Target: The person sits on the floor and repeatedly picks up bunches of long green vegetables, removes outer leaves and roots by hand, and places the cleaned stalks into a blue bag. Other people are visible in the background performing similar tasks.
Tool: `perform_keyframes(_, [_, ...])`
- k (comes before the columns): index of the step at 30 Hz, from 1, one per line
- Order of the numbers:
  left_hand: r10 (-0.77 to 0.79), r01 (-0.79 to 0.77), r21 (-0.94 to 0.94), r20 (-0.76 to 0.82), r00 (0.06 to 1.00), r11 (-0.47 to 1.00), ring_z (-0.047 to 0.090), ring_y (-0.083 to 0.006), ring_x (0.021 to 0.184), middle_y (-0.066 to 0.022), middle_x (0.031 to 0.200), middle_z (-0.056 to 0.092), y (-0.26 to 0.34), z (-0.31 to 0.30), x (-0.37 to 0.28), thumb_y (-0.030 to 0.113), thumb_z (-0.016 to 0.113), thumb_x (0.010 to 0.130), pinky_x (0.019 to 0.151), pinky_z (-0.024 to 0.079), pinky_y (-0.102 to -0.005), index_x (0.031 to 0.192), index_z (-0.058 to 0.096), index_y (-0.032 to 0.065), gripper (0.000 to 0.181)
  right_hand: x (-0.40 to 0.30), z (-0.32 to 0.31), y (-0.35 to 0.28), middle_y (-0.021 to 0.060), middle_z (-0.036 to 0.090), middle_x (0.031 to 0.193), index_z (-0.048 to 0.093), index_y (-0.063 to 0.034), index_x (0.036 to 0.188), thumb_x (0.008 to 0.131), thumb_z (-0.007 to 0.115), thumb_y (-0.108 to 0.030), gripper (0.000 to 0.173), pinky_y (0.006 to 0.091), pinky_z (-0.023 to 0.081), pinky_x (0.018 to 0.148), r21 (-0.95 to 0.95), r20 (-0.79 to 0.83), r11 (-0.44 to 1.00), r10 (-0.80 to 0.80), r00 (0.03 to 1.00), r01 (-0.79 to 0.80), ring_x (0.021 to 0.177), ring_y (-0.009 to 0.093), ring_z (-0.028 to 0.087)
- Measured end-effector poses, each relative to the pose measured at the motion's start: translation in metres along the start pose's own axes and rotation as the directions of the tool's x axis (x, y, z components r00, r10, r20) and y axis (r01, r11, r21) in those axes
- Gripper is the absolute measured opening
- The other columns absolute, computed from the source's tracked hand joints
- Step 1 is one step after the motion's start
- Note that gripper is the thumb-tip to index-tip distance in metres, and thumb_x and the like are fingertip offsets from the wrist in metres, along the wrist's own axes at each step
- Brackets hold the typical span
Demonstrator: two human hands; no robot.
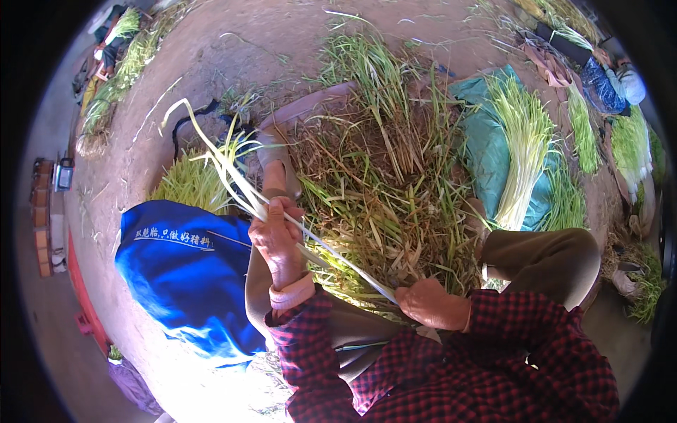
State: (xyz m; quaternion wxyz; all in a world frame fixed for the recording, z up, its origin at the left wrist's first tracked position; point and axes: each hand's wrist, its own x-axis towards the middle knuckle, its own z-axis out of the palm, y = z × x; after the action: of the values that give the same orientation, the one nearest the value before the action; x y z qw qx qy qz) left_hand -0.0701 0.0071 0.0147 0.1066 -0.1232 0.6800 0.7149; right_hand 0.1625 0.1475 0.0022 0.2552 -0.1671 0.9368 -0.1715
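Note:
My left hand [276, 230] is closed around a few long pale leafy stalks [225, 166], which look like garlic greens. Their leafy tops stick out past my thumb to the upper left. A thin whitish strand [346, 259] runs taut from there down to my right hand [431, 304], whose fingers are curled on its lower end near my lap. I cannot make out whether that strand is a leaf or a whole stem. Below both hands, between my legs, lies a heap of peeled-off leaves and dry stems [381, 211].
Right of the heap, a thick bundle of pale stalks [521, 158] rests on a green plastic sheet [478, 132]. More greens [193, 182] stand at left behind a blue printed cloth [185, 275]. Other people work at upper left [108, 47] and upper right [616, 79].

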Motion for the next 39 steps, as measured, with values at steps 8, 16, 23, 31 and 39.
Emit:
perform_keyframes(8, [0.133,-0.137,-0.090,-0.047,0.990,0.986,0.033,-0.0032,0.036,-0.0071,0.059,0.058,0.013,-0.018,0.024,0.019,0.051,0.093,0.032,0.021,-0.0194,0.087,0.060,-0.0004,0.022,-0.030,0.068,0.006,0.0063,0.055,0.061,0.060,-0.0054,0.068,0.067,0.060,-0.015,0.010,0.0349,0.040,0.042,0.256,-0.194,0.958,-0.083,0.978,0.132,0.058,0.021,0.058])
perform_keyframes(16, [-0.012,0.013,-0.063,0.004,1.000,0.998,0.037,-0.0053,0.035,-0.0093,0.060,0.061,-0.013,-0.004,0.007,0.021,0.052,0.093,0.032,0.024,-0.0197,0.089,0.059,0.0017,0.021,-0.004,-0.043,0.035,0.0119,0.051,0.053,0.055,-0.0061,0.077,0.082,0.060,-0.024,0.019,0.0402,0.039,0.042,0.260,-0.097,0.950,0.207,0.974,-0.176,0.049,0.029,0.055])
perform_keyframes(23, [-0.079,0.089,-0.140,0.074,0.994,0.986,0.034,-0.0048,0.035,-0.0102,0.061,0.061,-0.022,0.018,-0.004,0.024,0.053,0.093,0.033,0.023,-0.0201,0.090,0.058,0.0019,0.023,0.030,-0.060,0.043,0.0102,0.059,0.063,0.057,-0.0043,0.098,0.090,0.055,-0.026,0.023,0.0343,0.045,0.049,0.554,-0.262,0.831,0.228,0.938,-0.047,0.053,0.023,0.060])
perform_keyframes(31, [-0.177,0.231,-0.273,0.208,0.962,0.934,0.036,-0.0051,0.037,-0.0089,0.066,0.062,-0.027,0.027,-0.017,0.039,0.057,0.090,0.034,0.025,-0.0202,0.089,0.056,0.0047,0.035,0.046,-0.055,0.043,0.0110,0.057,0.064,0.057,-0.0030,0.094,0.091,0.053,-0.018,0.016,0.0354,0.044,0.053,0.827,-0.282,0.541,0.168,0.945,0.150,0.056,0.025,0.058])
perform_keyframes(39, [-0.149,0.174,-0.196,0.135,0.980,0.965,0.048,-0.0091,0.045,-0.0069,0.060,0.058,-0.044,0.033,-0.025,0.038,0.051,0.093,0.041,0.040,-0.0215,0.083,0.051,0.0065,0.033,0.088,-0.049,0.113,0.0061,0.060,0.076,0.059,-0.0086,0.089,0.094,0.040,-0.042,0.038,0.0338,0.048,0.059,0.806,0.098,0.504,0.404,0.909,-0.311,0.065,0.018,0.058])
